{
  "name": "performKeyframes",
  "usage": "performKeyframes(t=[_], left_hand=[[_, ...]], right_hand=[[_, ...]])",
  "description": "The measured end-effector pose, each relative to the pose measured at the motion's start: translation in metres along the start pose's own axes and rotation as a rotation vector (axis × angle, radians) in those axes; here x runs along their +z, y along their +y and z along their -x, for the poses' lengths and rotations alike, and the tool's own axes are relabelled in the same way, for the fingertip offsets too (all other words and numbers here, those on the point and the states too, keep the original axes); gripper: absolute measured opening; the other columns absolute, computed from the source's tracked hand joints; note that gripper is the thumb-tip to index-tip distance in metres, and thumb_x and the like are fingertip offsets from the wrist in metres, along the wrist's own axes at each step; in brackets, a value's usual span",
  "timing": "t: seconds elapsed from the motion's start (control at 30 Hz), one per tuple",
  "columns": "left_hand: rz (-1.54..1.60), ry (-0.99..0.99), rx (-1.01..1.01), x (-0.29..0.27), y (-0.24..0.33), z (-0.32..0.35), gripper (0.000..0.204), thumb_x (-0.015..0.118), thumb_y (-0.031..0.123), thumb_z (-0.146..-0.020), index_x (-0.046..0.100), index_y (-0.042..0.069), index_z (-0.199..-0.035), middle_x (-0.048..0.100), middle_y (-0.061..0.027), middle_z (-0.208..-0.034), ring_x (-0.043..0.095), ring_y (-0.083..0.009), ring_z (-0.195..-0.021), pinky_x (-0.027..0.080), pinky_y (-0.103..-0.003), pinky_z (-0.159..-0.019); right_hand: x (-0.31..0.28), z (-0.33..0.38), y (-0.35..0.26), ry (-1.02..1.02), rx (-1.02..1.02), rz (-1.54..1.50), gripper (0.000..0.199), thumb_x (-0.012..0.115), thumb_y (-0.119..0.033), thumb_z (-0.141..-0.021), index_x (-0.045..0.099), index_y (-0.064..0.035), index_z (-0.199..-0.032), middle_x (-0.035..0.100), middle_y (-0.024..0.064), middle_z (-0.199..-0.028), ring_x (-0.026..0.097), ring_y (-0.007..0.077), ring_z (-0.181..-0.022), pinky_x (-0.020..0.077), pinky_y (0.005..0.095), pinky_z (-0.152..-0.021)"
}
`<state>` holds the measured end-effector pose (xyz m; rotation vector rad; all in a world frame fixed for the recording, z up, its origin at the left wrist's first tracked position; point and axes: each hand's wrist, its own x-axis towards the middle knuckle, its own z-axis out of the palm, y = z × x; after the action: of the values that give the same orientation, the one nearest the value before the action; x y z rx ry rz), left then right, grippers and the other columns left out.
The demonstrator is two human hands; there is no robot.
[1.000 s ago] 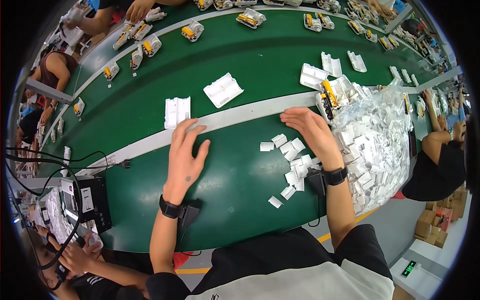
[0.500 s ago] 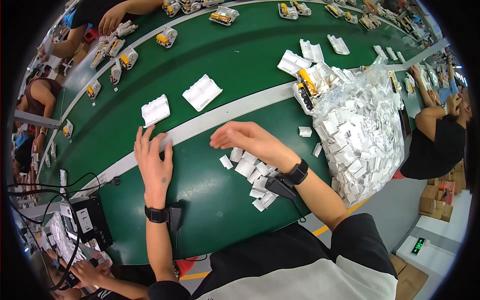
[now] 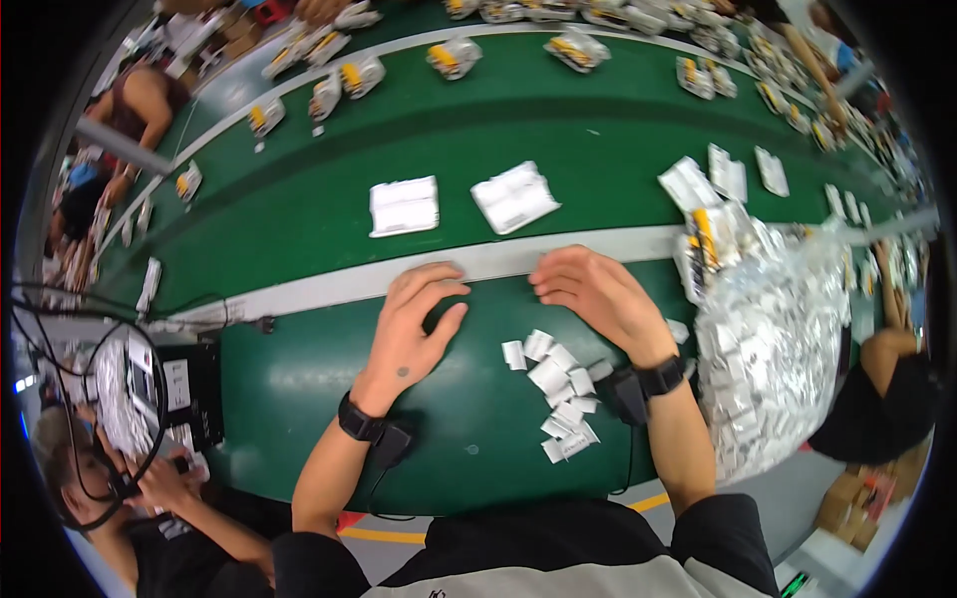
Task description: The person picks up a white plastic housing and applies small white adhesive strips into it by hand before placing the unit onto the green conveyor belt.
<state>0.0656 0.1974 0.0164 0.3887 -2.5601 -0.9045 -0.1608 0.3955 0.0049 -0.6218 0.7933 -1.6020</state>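
Note:
My left hand hovers over the green table close to the white rail, its fingers curved, thumb apart and nothing seen in it. Facing it, my right hand is also near the rail, fingers loosely bent, with nothing visible between them. Below my right hand lies a loose pile of small white plastic pieces. Beyond the rail, two white plastic shells, a left one and a right one, rest on the green belt. Both wrists wear black straps with cabled black boxes.
A big clear bag of small white pieces stands at the right, with a white-and-yellow assembly beside it. More shells and several yellow-and-white assemblies sit on the belt. A black box and cables are at left. Co-workers sit on both sides.
The view has turned to the right-hand-down, shifting the scene. My left hand has moved right and its fingers curl more; my right hand stays near the rail. The two shells remain on the belt.

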Motion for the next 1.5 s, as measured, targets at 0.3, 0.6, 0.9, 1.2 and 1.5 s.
performKeyframes(t=[0.3,0.6,0.9,1.2,1.5], left_hand=[[0.079,-0.003,0.076,-0.010,-0.005,0.004,0.019,0.077,0.006,-0.090,0.073,0.005,-0.109,0.067,-0.0107,-0.137,0.061,-0.0354,-0.130,0.048,-0.046,-0.111],[0.085,-0.002,0.095,-0.005,-0.008,0.007,0.019,0.078,0.006,-0.089,0.072,0.006,-0.107,0.065,-0.0106,-0.137,0.060,-0.0354,-0.132,0.047,-0.047,-0.111],[0.084,0.012,0.128,-0.004,-0.008,0.006,0.022,0.079,0.006,-0.087,0.072,0.007,-0.108,0.065,-0.0109,-0.136,0.060,-0.0362,-0.129,0.048,-0.048,-0.110],[0.072,-0.021,0.098,-0.011,-0.006,0.005,0.022,0.079,0.006,-0.086,0.074,0.008,-0.107,0.066,-0.0099,-0.135,0.060,-0.0352,-0.130,0.048,-0.048,-0.109],[0.063,-0.019,0.102,-0.013,-0.006,0.003,0.020,0.079,0.007,-0.086,0.073,0.007,-0.106,0.065,-0.0099,-0.134,0.060,-0.0345,-0.129,0.048,-0.048,-0.108]], right_hand=[[-0.008,-0.002,-0.005,0.202,0.046,-0.001,0.047,0.055,-0.038,-0.113,0.058,0.0026,-0.137,0.068,0.0149,-0.127,0.065,0.0226,-0.114,0.0540,0.0377,-0.101],[-0.003,0.003,0.002,0.442,-0.179,0.385,0.027,0.057,-0.022,-0.114,0.064,0.0013,-0.124,0.068,0.0101,-0.111,0.061,0.0146,-0.093,0.0511,0.0313,-0.084],[0.006,0.001,-0.001,0.473,-0.124,0.592,0.018,0.056,-0.014,-0.113,0.066,0.0011,-0.115,0.068,0.0076,-0.099,0.056,0.0099,-0.077,0.0458,0.0261,-0.067],[0.017,-0.001,-0.004,0.495,-0.051,0.676,0.015,0.059,-0.012,-0.110,0.069,-0.0011,-0.111,0.069,0.0036,-0.088,0.048,0.0048,-0.066,0.0378,0.0213,-0.058],[0.018,-0.005,-0.005,0.453,-0.072,0.757,0.015,0.061,-0.014,-0.109,0.071,-0.0029,-0.109,0.070,0.0007,-0.085,0.047,0.0038,-0.065,0.0383,0.0215,-0.058]])
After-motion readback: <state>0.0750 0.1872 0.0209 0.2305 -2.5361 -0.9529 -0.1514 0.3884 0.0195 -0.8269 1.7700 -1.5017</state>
